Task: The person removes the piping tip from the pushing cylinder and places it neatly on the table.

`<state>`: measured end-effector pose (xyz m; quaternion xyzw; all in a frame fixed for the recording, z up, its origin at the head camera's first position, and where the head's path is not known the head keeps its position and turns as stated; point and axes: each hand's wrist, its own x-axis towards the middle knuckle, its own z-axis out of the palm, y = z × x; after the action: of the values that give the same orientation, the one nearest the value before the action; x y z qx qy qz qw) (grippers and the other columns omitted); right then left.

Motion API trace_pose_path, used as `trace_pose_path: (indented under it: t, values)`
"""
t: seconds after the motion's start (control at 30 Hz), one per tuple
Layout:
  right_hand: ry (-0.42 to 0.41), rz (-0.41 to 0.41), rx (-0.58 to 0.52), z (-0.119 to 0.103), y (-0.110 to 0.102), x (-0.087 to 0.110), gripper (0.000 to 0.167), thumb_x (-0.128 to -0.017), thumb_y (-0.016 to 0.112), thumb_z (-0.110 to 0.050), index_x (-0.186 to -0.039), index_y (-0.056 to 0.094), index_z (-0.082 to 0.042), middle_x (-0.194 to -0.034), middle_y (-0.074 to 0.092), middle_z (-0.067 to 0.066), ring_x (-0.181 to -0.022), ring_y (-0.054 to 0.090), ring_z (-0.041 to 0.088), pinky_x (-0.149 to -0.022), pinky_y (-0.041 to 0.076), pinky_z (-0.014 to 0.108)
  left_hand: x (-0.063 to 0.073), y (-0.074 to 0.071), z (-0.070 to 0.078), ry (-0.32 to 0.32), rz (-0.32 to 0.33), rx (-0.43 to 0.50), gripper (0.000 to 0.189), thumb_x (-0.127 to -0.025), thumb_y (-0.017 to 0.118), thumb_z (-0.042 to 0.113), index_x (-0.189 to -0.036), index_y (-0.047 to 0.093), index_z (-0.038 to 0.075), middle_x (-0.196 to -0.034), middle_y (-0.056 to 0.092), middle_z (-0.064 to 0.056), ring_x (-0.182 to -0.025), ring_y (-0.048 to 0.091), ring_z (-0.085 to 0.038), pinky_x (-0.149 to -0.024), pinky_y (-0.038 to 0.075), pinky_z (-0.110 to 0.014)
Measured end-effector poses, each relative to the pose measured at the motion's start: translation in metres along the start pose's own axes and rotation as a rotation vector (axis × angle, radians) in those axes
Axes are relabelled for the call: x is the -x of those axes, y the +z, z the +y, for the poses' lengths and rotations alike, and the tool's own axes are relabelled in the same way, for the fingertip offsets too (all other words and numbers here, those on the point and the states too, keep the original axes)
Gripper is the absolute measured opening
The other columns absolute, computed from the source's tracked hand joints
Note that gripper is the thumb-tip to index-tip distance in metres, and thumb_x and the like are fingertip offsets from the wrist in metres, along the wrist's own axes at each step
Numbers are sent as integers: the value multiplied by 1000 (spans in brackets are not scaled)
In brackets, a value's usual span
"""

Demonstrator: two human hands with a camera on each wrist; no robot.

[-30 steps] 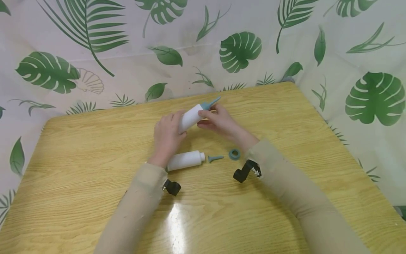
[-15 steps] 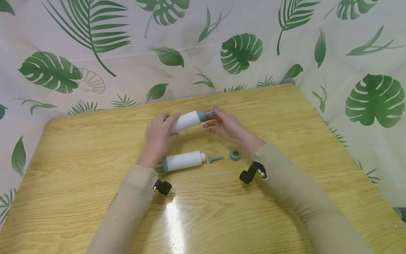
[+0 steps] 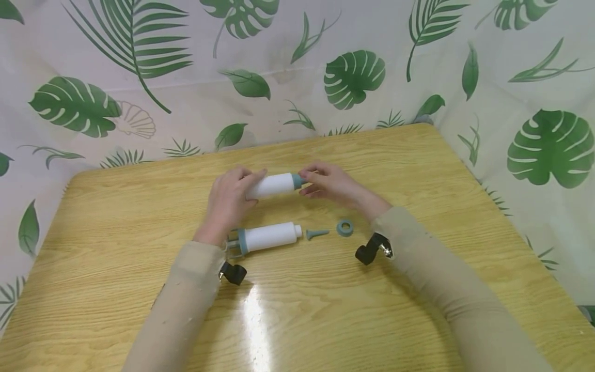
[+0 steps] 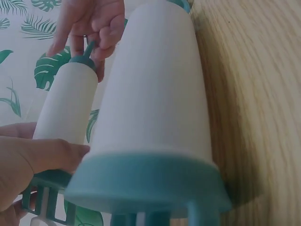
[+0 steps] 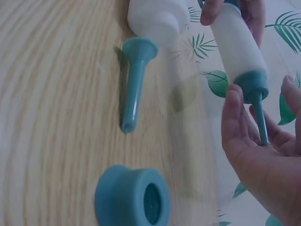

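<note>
My left hand [image 3: 229, 199] grips the rear of a white syringe-like dispenser [image 3: 275, 185], held above the table and almost level. Its teal collar [image 5: 251, 84] and thin nozzle [image 5: 261, 117] point toward my right hand [image 3: 338, 187]. In the right wrist view, the right fingers spread around the nozzle; a fingertip lies by the collar and the thumb stands apart. A teal frame [image 4: 47, 200] shows at the held dispenser's rear. Below lies a second white dispenser [image 3: 271, 236] with a teal rear frame and bare front neck. Beside it are a loose teal nozzle [image 3: 317, 234] and ring [image 3: 345, 228].
The wooden table [image 3: 395, 310] has its far edge against a leaf-patterned cloth [image 3: 288, 77]. Black camera mounts [image 3: 372, 249] jut from both sleeved wrists, close over the table. The loose parts lie in a row between the forearms.
The held dispenser has tipped from slanting upward to almost level and come slightly lower. My left hand has shifted left; my right hand has moved from the barrel's front to around the nozzle.
</note>
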<state>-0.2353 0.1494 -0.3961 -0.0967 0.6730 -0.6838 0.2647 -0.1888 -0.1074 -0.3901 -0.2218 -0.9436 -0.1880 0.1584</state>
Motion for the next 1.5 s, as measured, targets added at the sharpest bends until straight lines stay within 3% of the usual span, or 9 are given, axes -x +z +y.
trace_pose_path:
  t: [0.1, 0.33, 0.5, 0.7, 0.83, 1.07, 1.5]
  values:
    - [-10, -26, 120, 2, -3, 0, 32, -98, 55, -13, -125, 50, 4, -117, 56, 21, -103, 61, 38, -89, 50, 44, 0, -1, 0, 18, -5, 6, 66, -68, 86, 7, -129, 61, 17, -114, 64, -8, -104, 58, -29, -89, 44, -45]
    - [-20, -43, 200, 4, -5, 0, 36, -93, 62, -10, -124, 53, 5, -111, 62, 23, -96, 65, 33, -87, 50, 48, 0, -3, -1, 29, -46, 76, 55, -71, 84, 11, -121, 62, 15, -116, 64, -8, -106, 57, -30, -93, 41, -47]
    - [-55, -39, 288, 3, -5, 0, 37, -93, 63, -14, -125, 56, 4, -111, 62, 20, -94, 65, 26, -87, 51, 45, 0, -8, -1, -17, -102, 161, 50, -74, 83, 16, -120, 64, 17, -117, 63, -8, -107, 56, -29, -95, 39, -48]
    - [-93, -14, 331, 1, -3, 1, 36, -93, 62, -13, -124, 57, 5, -112, 62, 19, -95, 64, 25, -87, 51, 44, -3, -13, -1, -70, -178, 213, 49, -76, 82, 22, -122, 65, 20, -120, 63, -7, -104, 58, -26, -81, 48, -44]
    - [-111, 3, 356, 1, -2, 1, 35, -93, 63, -13, -123, 58, 5, -113, 62, 18, -96, 65, 25, -87, 52, 41, -5, -14, 0, -86, -208, 230, 49, -77, 82, 23, -123, 65, 19, -123, 63, -6, -105, 59, -26, -81, 49, -43]
    - [-157, 53, 394, 4, 1, 0, 33, -92, 64, -10, -120, 59, 5, -112, 63, 18, -93, 65, 24, -83, 53, 34, -6, -14, 0, -115, -221, 304, 48, -76, 82, 19, -121, 66, 16, -121, 64, -6, -103, 59, -25, -84, 48, -43]
    - [-276, 125, 511, 3, 7, 6, 34, -89, 66, -11, -119, 59, 3, -113, 61, 18, -96, 62, 27, -82, 53, 32, -9, -16, -2, -193, -224, 456, 48, -74, 84, 18, -119, 68, 14, -119, 65, -5, -98, 59, -25, -82, 49, -41]
